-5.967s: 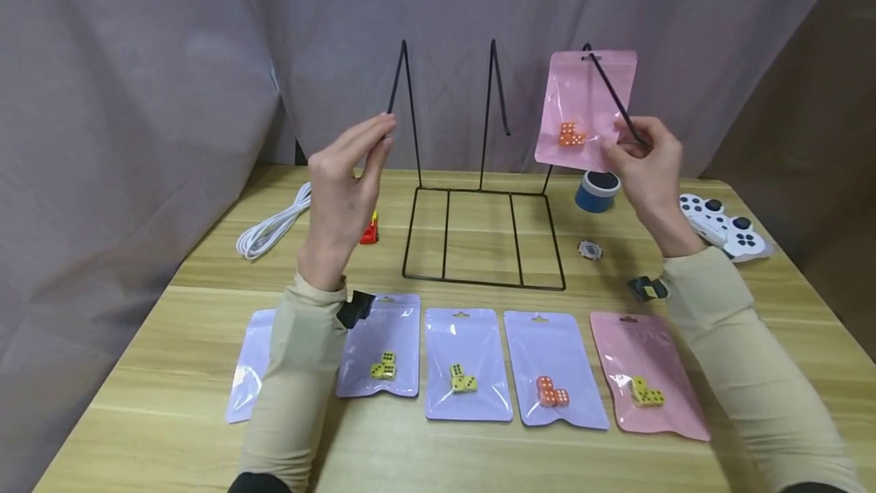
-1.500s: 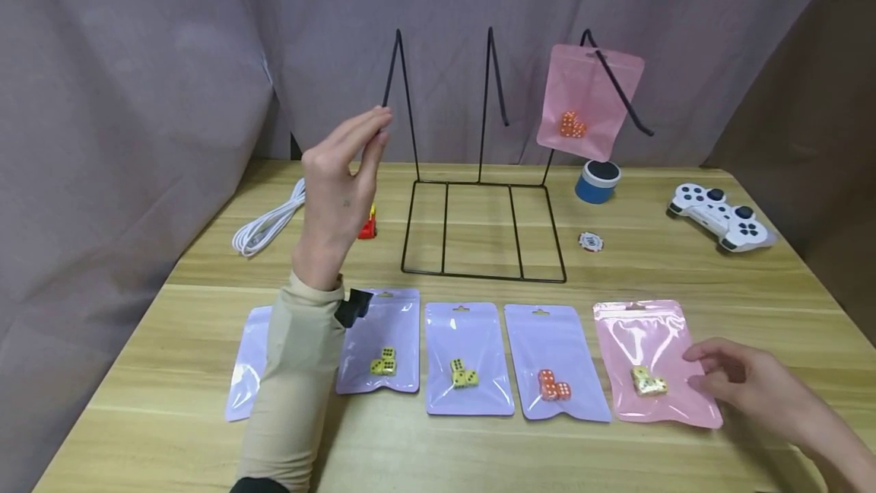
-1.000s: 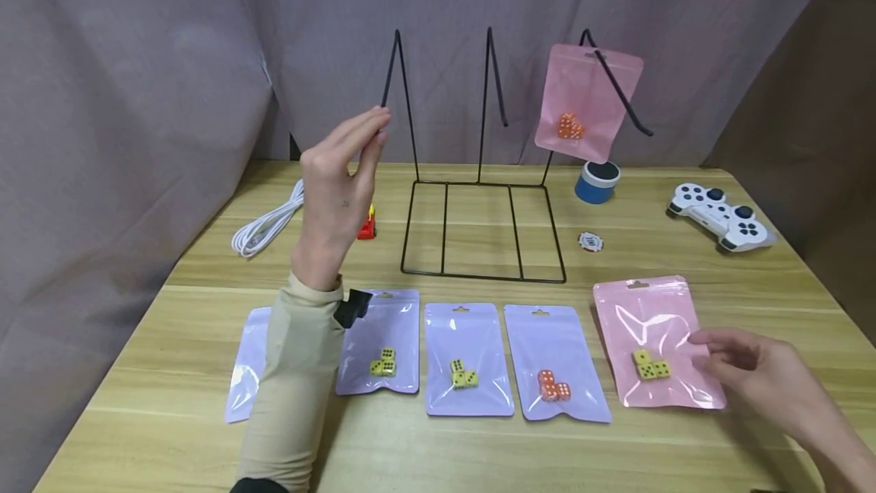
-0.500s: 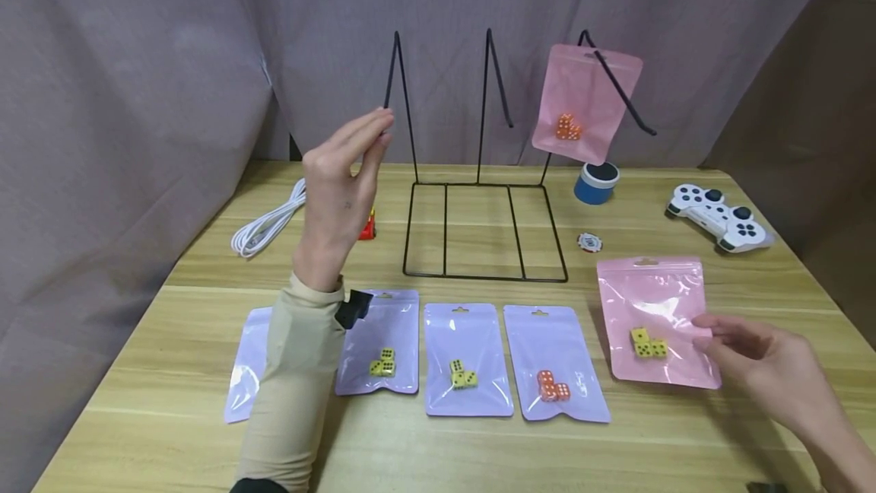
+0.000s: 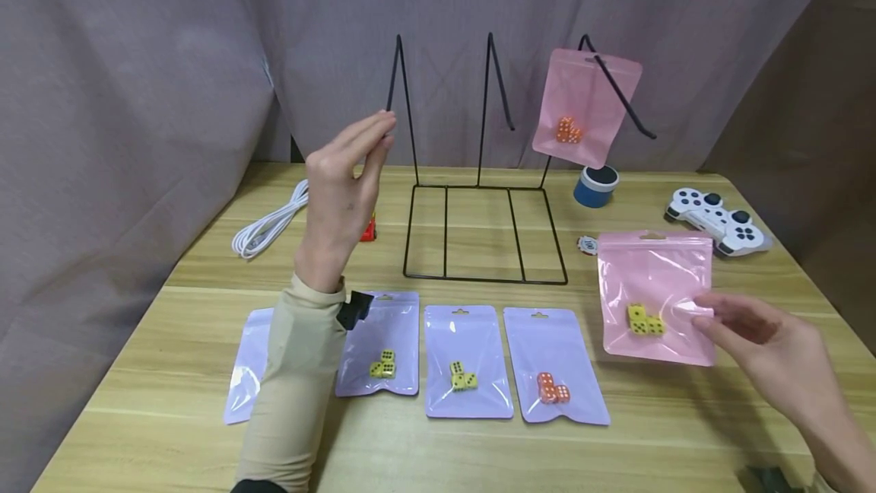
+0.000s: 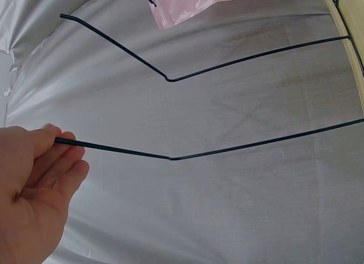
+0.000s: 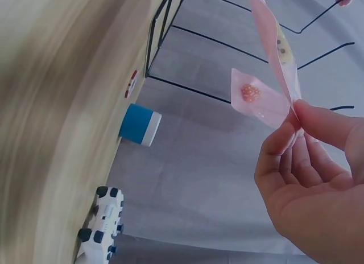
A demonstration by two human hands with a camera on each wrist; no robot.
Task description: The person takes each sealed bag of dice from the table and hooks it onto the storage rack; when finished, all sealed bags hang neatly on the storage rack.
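Between thumb and fingers my right hand (image 5: 769,345) pinches the right edge of a pink zip bag (image 5: 660,272) with yellow dice (image 5: 645,320) inside, held above the table. My left hand (image 5: 342,192) grips the end of the left prong of a black wire rack (image 5: 487,278); the left wrist view shows the prong's tip between thumb and fingers. From the rack's right prong hangs another pink bag (image 5: 591,93) with orange dice. Lilac bags (image 5: 460,333) lie in a row in front, one with orange dice (image 5: 553,389). The leftmost lilac bag is partly hidden by the left sleeve.
A white cable (image 5: 270,227) lies at the left, and a red object (image 5: 369,230) is mostly hidden behind the left hand. Right of the rack are a blue-and-white round container (image 5: 595,187), a poker chip (image 5: 586,245) and a white game controller (image 5: 718,223).
My right hand has left the hanging pink bag, pinched the pink bag with yellow dice and lifted it off the table, up and away from me. My left hand stays at the left prong.
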